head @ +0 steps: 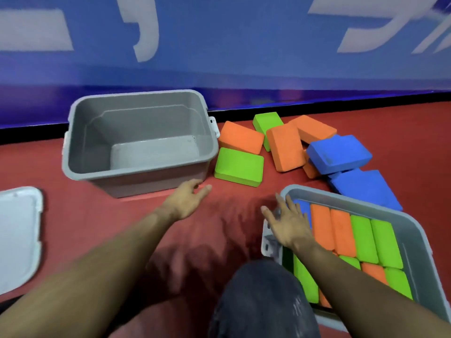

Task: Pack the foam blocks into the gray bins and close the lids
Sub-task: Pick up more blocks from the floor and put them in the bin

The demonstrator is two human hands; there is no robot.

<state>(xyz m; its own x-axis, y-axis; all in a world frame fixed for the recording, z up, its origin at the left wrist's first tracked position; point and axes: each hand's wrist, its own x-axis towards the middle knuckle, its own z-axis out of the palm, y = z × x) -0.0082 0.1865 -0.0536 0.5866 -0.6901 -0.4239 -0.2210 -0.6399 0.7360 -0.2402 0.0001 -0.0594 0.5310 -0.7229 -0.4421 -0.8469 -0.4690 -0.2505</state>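
An empty gray bin (80,152) stands on the red floor at left centre. A second gray bin (415,230) at lower right holds several orange, green and blue foam blocks packed on edge. Loose blocks lie between and behind them: a green block (239,166), an orange block (240,137), another orange block (285,148), a blue block (338,153) and a second blue block (366,189). My left hand (188,201) hovers empty, fingers extended, just in front of the empty bin. My right hand (288,223) is spread open over the full bin's left corner.
A light gray lid (17,237) lies flat at the far left. A blue wall panel (219,57) runs along the back behind the bin and blocks. My dark-clad knee (263,301) fills the bottom centre. Red floor lies between the two bins.
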